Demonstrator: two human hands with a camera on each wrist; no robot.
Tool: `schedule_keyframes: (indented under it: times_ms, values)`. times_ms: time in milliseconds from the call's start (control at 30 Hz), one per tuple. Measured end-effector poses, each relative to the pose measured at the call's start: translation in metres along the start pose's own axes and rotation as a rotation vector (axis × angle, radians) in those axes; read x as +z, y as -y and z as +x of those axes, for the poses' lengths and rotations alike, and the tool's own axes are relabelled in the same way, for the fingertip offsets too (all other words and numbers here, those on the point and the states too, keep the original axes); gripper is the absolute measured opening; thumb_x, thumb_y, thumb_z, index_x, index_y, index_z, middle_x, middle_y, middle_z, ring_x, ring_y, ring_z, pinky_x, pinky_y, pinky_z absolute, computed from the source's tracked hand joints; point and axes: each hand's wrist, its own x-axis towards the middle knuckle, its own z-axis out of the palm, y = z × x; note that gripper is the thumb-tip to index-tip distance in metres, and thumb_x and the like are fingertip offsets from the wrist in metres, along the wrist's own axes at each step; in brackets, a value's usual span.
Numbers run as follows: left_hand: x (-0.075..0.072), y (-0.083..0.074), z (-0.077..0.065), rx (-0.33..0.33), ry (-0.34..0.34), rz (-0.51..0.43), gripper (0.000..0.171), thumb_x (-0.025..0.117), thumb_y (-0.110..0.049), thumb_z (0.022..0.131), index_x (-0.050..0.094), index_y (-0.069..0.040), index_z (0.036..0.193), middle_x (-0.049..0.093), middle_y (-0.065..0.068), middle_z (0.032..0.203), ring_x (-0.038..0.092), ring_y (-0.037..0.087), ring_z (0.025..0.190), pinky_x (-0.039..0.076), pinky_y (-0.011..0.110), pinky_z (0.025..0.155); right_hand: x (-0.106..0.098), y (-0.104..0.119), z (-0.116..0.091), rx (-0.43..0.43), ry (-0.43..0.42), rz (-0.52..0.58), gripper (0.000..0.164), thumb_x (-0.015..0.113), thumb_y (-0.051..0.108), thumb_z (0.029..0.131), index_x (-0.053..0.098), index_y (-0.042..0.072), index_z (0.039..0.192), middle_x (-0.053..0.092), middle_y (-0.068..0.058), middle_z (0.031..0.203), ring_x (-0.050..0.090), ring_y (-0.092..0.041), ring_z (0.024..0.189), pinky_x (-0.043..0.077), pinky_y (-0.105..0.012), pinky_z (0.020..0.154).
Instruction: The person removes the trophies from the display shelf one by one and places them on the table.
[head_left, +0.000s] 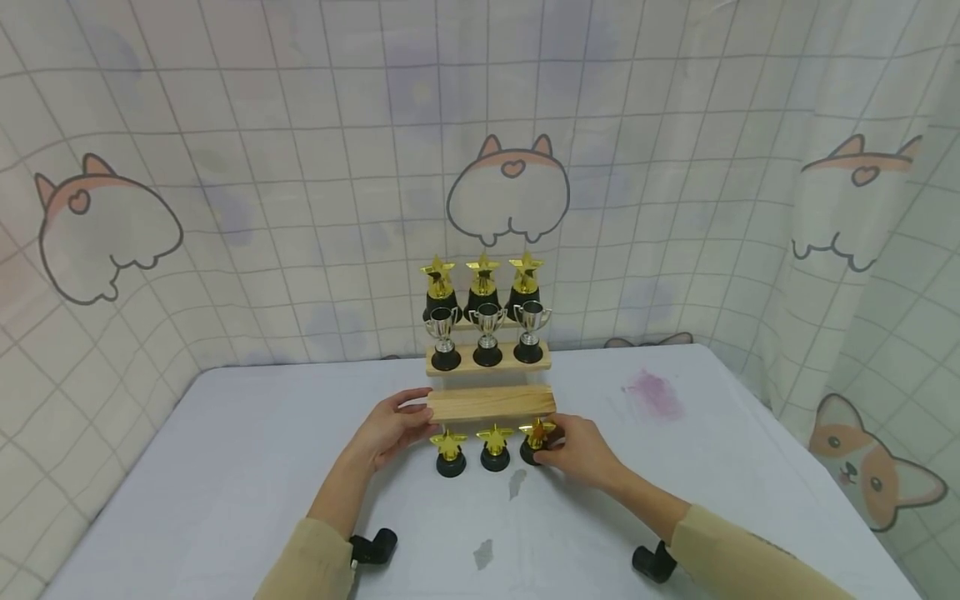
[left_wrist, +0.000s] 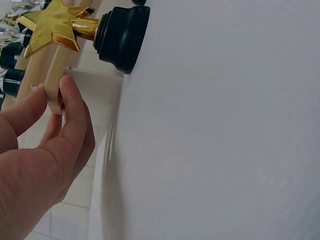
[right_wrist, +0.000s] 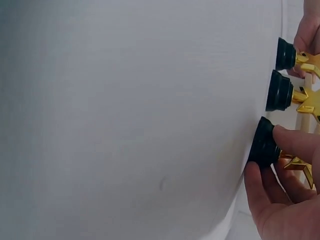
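My left hand pinches the left end of the lowest wooden shelf board; in the left wrist view, thumb and fingers lie on either side of the board's end. My right hand holds the rightmost gold star trophy of the front row. In the right wrist view, its thumb and fingers are around that trophy's black base, tilted at the table's edge. Left of it stand the middle star trophy and the left star trophy, both upright on black bases.
Behind, a wooden step carries three silver cup trophies. Three more gold star trophies stand higher at the back. All sit on a white table before a gridded curtain. Dark wrist devices are at both forearms.
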Motion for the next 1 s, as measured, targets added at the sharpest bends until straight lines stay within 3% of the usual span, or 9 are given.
schedule_keyframes:
  times_ms: [333,567,767,1000]
  values:
    - [-0.001,0.001,-0.002,-0.004,-0.002,-0.004,0.052,0.064,0.002,0.1,0.047,0.0,0.149,0.057,0.026,0.134,0.067,0.029,0.107,0.06,0.036,0.091,-0.008,-0.002,-0.004,0.007,-0.003,0.006,0.044,0.087,0.001,0.078,0.068,0.0,0.117,0.071,-0.005,0.1,0.069,-0.025,0.095,0.062,-0.038,0.083]
    - [0.0,0.0,-0.002,0.003,0.005,-0.001,0.052,0.064,0.002,0.1,0.046,0.001,0.149,0.055,0.028,0.135,0.067,0.029,0.106,0.06,0.036,0.091,-0.031,-0.009,-0.009,-0.019,-0.013,0.051,0.03,0.084,-0.001,0.082,0.068,0.001,0.107,0.069,-0.009,0.101,0.068,-0.028,0.098,0.061,-0.038,0.086]
    - [0.001,-0.001,-0.001,0.007,0.001,-0.003,0.052,0.063,0.001,0.1,0.046,0.0,0.149,0.055,0.027,0.136,0.066,0.029,0.108,0.059,0.036,0.093,-0.051,-0.009,-0.008,0.005,-0.084,0.036,0.024,0.079,0.0,0.086,0.068,0.002,0.108,0.07,-0.014,0.106,0.068,-0.025,0.096,0.061,-0.039,0.084]
    - [0.0,0.001,-0.001,0.004,-0.008,-0.004,0.052,0.064,0.002,0.1,0.047,-0.001,0.149,0.056,0.026,0.134,0.067,0.029,0.107,0.06,0.037,0.092,-0.058,0.001,0.003,-0.003,-0.171,0.05,0.021,0.077,0.001,0.089,0.068,0.001,0.108,0.072,-0.014,0.106,0.068,-0.024,0.095,0.061,-0.04,0.085]
